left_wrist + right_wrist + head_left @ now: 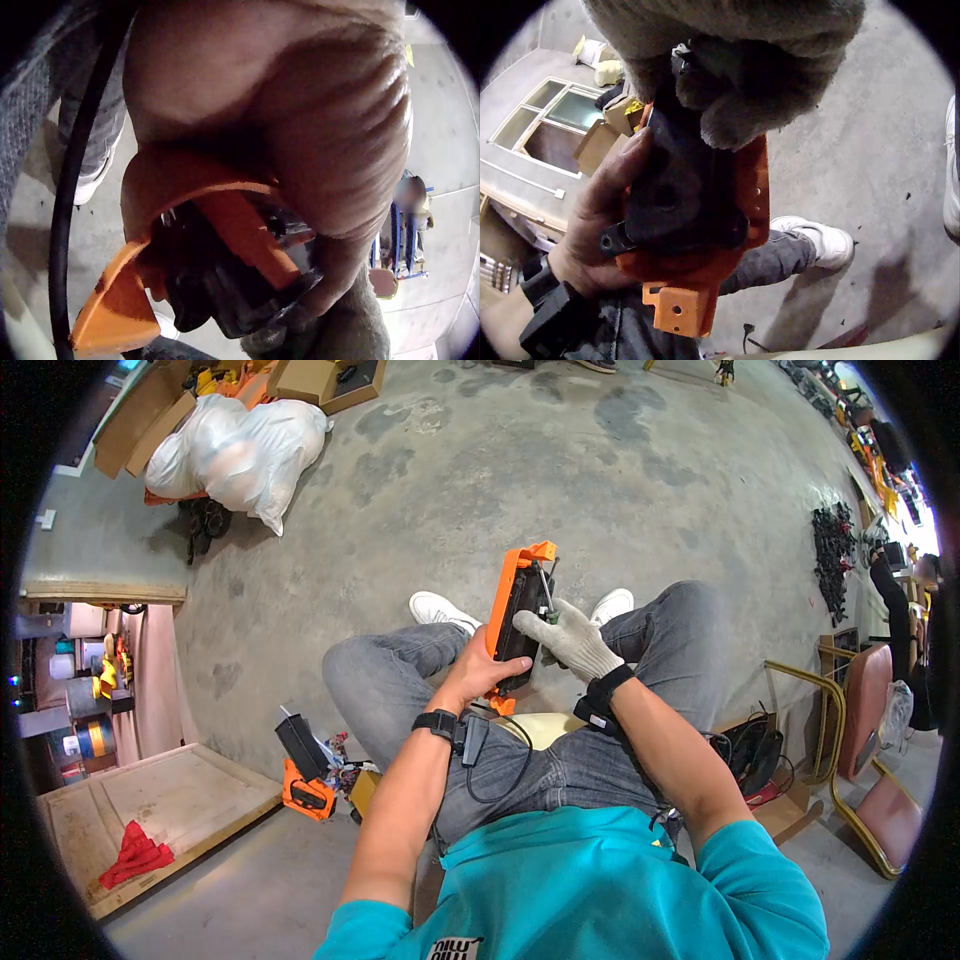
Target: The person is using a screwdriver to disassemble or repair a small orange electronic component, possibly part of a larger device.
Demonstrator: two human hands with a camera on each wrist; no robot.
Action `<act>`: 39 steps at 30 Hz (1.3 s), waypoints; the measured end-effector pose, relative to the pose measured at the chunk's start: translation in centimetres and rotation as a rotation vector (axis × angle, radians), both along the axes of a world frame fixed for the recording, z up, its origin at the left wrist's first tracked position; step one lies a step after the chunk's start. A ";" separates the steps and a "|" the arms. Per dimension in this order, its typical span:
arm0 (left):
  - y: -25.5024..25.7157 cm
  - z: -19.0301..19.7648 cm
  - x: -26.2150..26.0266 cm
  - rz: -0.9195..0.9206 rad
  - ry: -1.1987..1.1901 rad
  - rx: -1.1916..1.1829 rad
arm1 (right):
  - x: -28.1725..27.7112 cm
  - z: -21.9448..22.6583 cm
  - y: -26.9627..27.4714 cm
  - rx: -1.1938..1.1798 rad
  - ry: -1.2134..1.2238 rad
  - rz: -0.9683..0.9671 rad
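An orange and black device (505,610) is held between the person's knees, its orange bracket (679,307) showing at the lower end in the right wrist view. The bare left hand (478,672) grips its lower part, thumb across the black housing (667,191). On the right hand (572,640) is a pale knitted glove; its fingers curl round a tool with a thin metal shaft (545,588) that lies against the black side. In the left wrist view the left hand (262,112) wraps over the orange frame (112,315). The tool's handle is mostly hidden by the glove.
A second orange and black unit (308,797) lies on the floor at the left, near a wooden panel (210,790) with a red cloth (137,855). White bags (240,455) and cardboard boxes stand at the upper left. Metal-framed chairs (868,710) are at the right.
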State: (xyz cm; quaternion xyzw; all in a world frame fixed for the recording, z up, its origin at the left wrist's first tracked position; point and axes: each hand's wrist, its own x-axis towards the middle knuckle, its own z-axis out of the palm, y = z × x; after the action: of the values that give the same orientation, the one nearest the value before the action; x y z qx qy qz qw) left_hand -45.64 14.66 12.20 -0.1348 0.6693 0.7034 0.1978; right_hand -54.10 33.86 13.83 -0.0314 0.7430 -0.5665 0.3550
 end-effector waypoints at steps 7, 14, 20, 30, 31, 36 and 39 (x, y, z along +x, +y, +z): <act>-0.1 -0.7 -0.1 -0.035 0.031 -0.009 | 0.0 -1.1 -0.1 0.113 0.053 0.013; -0.5 -1.0 0.2 0.065 -0.065 0.200 | -0.5 2.9 0.4 -0.104 -0.113 -0.039; -0.7 -0.3 0.3 0.067 -0.112 0.297 | -0.3 0.0 0.6 -0.055 -0.083 -0.086; -0.4 0.0 0.2 -0.027 -0.068 0.334 | -0.7 0.4 1.2 -0.278 -0.162 0.074; -0.3 0.2 0.3 0.016 -0.051 0.353 | -0.8 -0.2 1.2 -0.259 -0.167 0.083; -0.6 -0.4 0.4 0.113 -0.051 0.363 | -0.6 0.3 0.8 -0.171 -0.087 0.163; -0.9 -1.3 0.5 0.130 -0.041 0.355 | -0.4 -0.2 0.9 -0.153 -0.075 0.241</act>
State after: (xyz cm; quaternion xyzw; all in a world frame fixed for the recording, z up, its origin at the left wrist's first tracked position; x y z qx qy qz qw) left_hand -45.17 13.79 10.94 -0.1550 0.5203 0.8188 0.1864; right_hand -54.48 34.80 13.63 -0.1261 0.6749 -0.5754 0.4445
